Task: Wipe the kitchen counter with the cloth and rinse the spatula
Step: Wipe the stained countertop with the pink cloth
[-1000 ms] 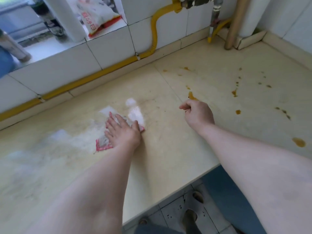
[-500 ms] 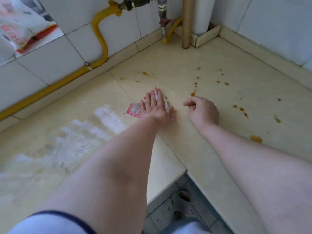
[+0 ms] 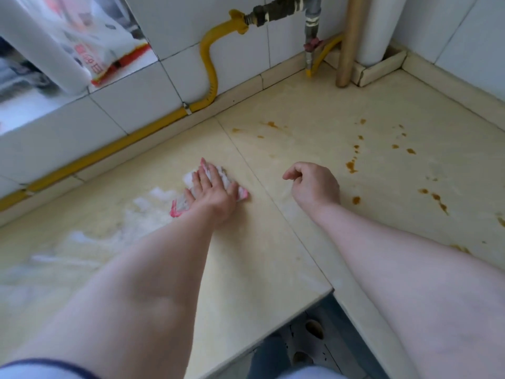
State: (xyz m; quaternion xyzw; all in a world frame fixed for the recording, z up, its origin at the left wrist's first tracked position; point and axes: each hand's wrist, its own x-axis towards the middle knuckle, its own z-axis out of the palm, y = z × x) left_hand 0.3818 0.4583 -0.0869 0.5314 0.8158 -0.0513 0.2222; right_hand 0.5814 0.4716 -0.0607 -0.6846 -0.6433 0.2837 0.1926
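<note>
at the far left we see a bag (image 3: pixel 109 54) with red print up on the sill behind the white tiles, and a yellow hose (image 3: pixel 109 149) that runs along the foot of the wall, then bends up to a metal valve (image 3: pixel 276 10). white foam (image 3: pixel 153 203) streaks the counter (image 3: pixel 246 269) on the left side.

next comes our left arm, stretched forward from the lower left with the forearm low over the counter. the left hand (image 3: pixel 211 191) lies palm down and flat on the cloth (image 3: pixel 221 177), fingers (image 3: pixel 203 173) straight, close together and pointing away from us toward the wall. it presses the cloth rather than gripping it. the cloth is white with a pink edge, bunched under the palm, and it shows beyond the fingertips and at both sides of the hand. it sits on the counter just left of the seam between two slabs.

right of the seam, the right hand (image 3: pixel 314 187) rests near the cloth but apart from it, knuckles up, fingers curled loosely in toward the palm with nothing in them. its forearm comes in from the lower right.

further right, brown stains (image 3: pixel 352 166) dot the counter, the nearest just beyond the right hand, others scattered toward the corner, where a tan pipe (image 3: pixel 348 42) stands. we see no spatula.
</note>
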